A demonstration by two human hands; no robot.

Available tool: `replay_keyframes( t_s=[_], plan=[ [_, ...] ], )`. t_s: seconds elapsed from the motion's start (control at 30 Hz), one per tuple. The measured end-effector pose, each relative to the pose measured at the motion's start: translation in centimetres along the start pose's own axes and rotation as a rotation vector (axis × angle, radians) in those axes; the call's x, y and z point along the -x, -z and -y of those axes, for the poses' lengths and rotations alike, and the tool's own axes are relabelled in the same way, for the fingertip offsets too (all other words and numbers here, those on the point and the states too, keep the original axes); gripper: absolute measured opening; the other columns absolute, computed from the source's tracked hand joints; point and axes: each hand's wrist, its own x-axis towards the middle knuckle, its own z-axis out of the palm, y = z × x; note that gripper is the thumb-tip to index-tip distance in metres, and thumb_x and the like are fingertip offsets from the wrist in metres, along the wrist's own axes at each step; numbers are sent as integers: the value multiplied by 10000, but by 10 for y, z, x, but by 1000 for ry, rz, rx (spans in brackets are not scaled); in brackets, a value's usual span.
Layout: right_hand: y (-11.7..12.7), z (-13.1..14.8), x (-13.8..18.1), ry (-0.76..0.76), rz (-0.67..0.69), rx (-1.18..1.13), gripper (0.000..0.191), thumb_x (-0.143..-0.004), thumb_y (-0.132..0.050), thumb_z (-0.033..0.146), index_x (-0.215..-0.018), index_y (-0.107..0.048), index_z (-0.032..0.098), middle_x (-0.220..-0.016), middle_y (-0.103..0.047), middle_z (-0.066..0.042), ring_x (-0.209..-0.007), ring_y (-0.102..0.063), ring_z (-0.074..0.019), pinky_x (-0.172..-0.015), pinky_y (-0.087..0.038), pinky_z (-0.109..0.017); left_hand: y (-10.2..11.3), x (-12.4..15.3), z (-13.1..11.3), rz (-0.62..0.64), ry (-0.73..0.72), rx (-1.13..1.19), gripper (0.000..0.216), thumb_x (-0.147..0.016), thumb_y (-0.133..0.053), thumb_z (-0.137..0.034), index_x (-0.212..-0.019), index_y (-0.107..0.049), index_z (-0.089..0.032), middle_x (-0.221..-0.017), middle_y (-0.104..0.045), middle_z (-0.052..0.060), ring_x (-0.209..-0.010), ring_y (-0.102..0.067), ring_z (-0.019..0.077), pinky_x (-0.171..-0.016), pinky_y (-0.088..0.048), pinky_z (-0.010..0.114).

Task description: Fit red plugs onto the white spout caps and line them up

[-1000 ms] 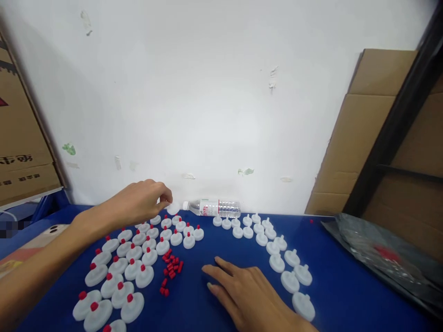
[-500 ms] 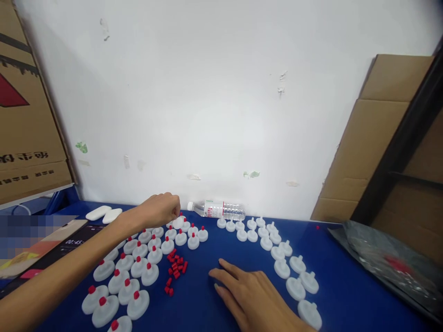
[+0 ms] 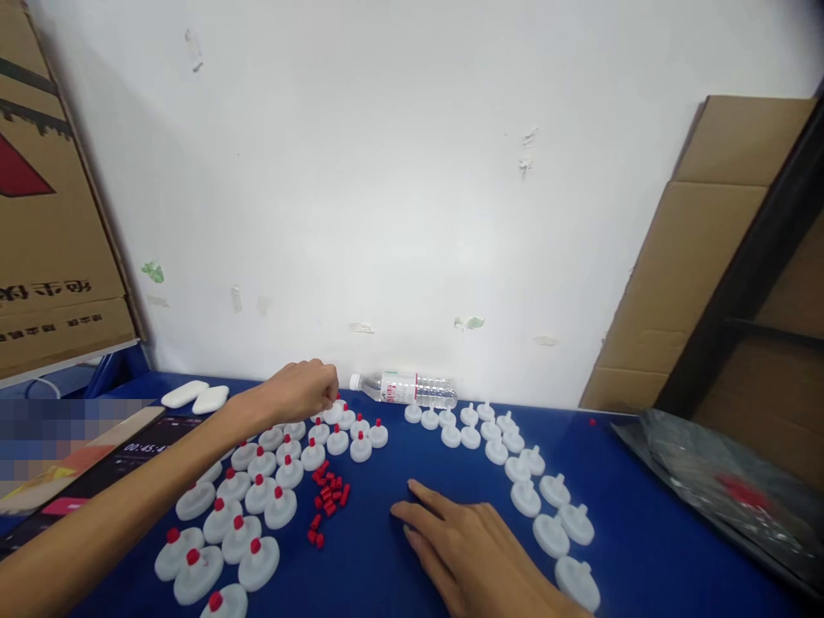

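Observation:
My left hand (image 3: 301, 390) reaches to the far end of a group of white round discs with red caps (image 3: 261, 493) and its fingers are curled down over the farthest ones; what they pinch is hidden. My right hand (image 3: 464, 549) lies flat on the blue table (image 3: 373, 558), fingers stretched out, holding nothing. A small heap of loose red caps (image 3: 327, 502) sits just left of it. To its right runs a curved row of white discs without red caps (image 3: 524, 481).
A clear water bottle (image 3: 408, 389) lies on its side against the white wall. Two white oblong pieces (image 3: 193, 396) and a phone showing a timer (image 3: 138, 448) are at the left. Cardboard boxes stand left and right; a grey plastic bag (image 3: 721, 489) lies at the right.
My left hand moved a little farther and lower, from holding a white disc above the table to curling over the far capped discs. The view shifted right. My right hand stayed flat.

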Motion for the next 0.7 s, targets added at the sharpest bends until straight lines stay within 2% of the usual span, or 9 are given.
replay_keyframes(
  t_s=[0.07, 0.23, 0.43, 0.7],
  plan=[
    [0, 0, 0, 0, 4, 6, 336, -1041, -572, 226, -1356, -670, 294, -1433, -670, -86, -1022, -791, -303, -793, -664, -400, -1, 0, 1, 9, 5, -11, 210, -1011, -688, -348, -922, -706, -159, -932, -731, 18, -852, -698, 176, -830, -580, 374],
    [1, 1, -3, -9, 38, 13, 362, -1030, -577, 195, -1369, -663, 290, -1455, -651, -92, -1060, -779, -322, -806, -669, -435, -2, -1, 2, 56, 13, -31, 198, -1018, -684, -347, -969, -703, -156, -951, -726, 23, -860, -703, 177, -832, -592, 377],
    [4, 3, -3, -25, 83, 6, 386, -1034, -572, 188, -1399, -644, 288, -1480, -628, -103, -1077, -772, -336, -837, -665, -482, -1, 0, 3, 117, 19, -52, 199, -1015, -692, -339, -1106, -703, -163, -1109, -727, 56, -977, -716, 206, -876, -608, 407],
    [4, 2, -3, -17, 75, 3, 382, -1033, -570, 188, -1394, -646, 290, -1476, -635, -96, -1070, -774, -335, -822, -669, -468, -5, 0, 5, 120, 44, -63, 286, -1024, -677, -358, -1244, -667, -176, -1248, -690, 86, -1063, -701, 234, -909, -608, 440]
  ],
)
